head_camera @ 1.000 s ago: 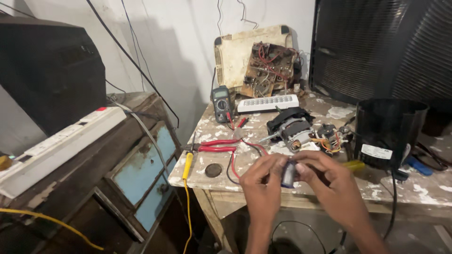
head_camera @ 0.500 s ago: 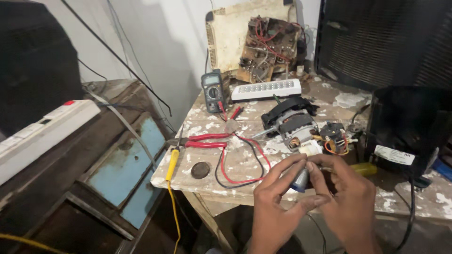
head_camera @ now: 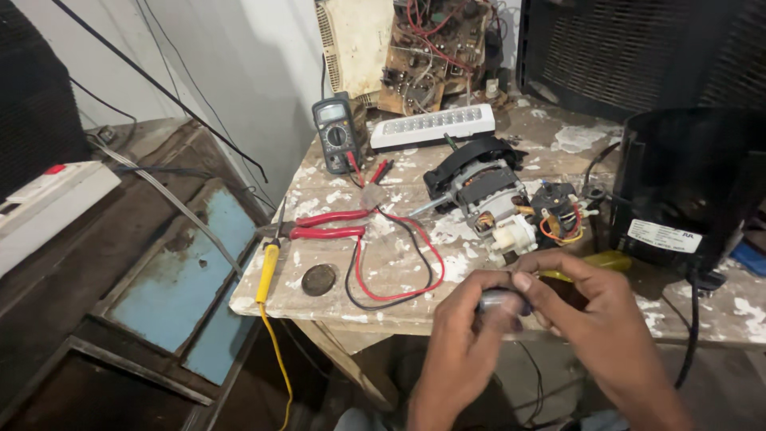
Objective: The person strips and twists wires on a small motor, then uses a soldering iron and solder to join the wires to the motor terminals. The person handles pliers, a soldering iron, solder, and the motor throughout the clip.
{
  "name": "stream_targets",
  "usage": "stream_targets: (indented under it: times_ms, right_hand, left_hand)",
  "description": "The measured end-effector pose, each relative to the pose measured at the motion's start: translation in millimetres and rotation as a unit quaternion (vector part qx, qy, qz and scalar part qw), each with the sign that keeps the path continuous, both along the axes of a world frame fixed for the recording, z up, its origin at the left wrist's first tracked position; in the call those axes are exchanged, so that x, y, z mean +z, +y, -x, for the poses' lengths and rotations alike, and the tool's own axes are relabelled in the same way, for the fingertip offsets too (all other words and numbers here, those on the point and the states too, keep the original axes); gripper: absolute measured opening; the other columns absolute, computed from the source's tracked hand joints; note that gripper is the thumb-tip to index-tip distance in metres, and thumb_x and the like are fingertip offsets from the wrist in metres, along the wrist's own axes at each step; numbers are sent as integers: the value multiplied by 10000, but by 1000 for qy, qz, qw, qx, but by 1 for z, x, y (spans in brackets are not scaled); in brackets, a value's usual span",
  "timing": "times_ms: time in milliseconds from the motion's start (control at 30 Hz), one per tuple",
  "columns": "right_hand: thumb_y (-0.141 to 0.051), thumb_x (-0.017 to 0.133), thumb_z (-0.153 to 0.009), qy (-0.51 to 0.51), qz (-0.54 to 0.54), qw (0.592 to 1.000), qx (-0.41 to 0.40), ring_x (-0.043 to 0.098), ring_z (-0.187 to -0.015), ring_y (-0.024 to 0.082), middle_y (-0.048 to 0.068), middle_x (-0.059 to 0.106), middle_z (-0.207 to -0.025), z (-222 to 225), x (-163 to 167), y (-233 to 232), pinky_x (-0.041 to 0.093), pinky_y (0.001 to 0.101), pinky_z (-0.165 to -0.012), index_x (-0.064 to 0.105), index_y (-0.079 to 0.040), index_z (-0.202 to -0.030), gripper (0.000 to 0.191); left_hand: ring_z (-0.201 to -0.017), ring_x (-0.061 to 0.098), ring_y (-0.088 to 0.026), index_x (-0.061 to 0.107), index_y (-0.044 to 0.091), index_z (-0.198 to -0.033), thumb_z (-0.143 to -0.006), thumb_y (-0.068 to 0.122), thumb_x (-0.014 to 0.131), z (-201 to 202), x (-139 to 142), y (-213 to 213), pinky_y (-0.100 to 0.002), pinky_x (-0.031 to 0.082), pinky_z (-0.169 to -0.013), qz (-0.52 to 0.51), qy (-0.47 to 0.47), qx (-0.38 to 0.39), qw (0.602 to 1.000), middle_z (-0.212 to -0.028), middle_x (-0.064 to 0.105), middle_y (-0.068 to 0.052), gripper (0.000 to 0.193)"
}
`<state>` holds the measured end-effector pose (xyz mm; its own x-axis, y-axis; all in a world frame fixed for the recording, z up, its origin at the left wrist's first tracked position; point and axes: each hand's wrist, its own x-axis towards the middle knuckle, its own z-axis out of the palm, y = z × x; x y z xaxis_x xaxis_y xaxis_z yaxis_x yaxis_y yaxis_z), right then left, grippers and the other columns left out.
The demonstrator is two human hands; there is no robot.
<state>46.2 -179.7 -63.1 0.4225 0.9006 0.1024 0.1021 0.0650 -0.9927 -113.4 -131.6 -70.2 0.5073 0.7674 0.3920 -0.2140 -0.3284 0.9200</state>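
- Right now we hold a small grey cylindrical part (head_camera: 501, 302) between both hands, just past the bench (head_camera: 383, 303) front edge.
- Its long axis lies roughly sideways, hand to hand.
- Our left hand (head_camera: 463, 335) pinches one end; our right hand (head_camera: 582, 307) curls fingers over the other.
- Beyond lie a motor (head_camera: 479, 191) and red-handled pliers (head_camera: 323, 225).

Bare tabletop (head_camera: 399, 267) lies open only inside the loop of red and black leads (head_camera: 399, 263) near the front edge, hemmed by the red-handled pliers (head_camera: 319, 226) on the left, the motor (head_camera: 483, 195) behind and the black drum (head_camera: 690, 187) on the right.
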Motion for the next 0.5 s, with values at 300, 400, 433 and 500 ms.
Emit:
stream_targets:
  times_ms: [300,400,433,500]
  right_hand:
    - [-107,690,-922,187,-21,982,20,452,-603,81,-3,537,-670,-15,-12,-5,342,265,-528,732,59,-1124,266]
    - [-105,664,-933,198,-42,979,5,469,-621,86,8,567,-695,-14,-11,-8,360,270,-541,724,60,-1145,275]
    - [-107,659,-942,195,-46,980,0,481,-625,92,15,580,-706,-14,-10,-9,363,270,-543,711,68,-1137,266]
    - [-111,648,-961,189,-53,981,-12,504,-633,104,31,604,-729,-13,-10,-10,370,269,-547,686,85,-1119,254]
  left_hand:
    - [-998,642,-80,550,-9,-1260,-970,-3,716,-19,-31,11,-247,553,-856,77,-90,-85,989,-1086,663,-36,334]
    - [-974,643,-78,489,34,-1300,-950,-20,699,-26,-36,15,-239,555,-864,104,-146,-95,979,-1055,651,-22,413]
    - [-949,643,-75,464,55,-1311,-935,-24,697,-28,-37,17,-234,552,-846,106,-156,-91,978,-1032,651,-18,449]
    - [-837,669,-99,480,67,-1243,-904,-10,699,-33,-40,20,-254,565,-736,176,-175,-78,966,-954,670,-38,410]
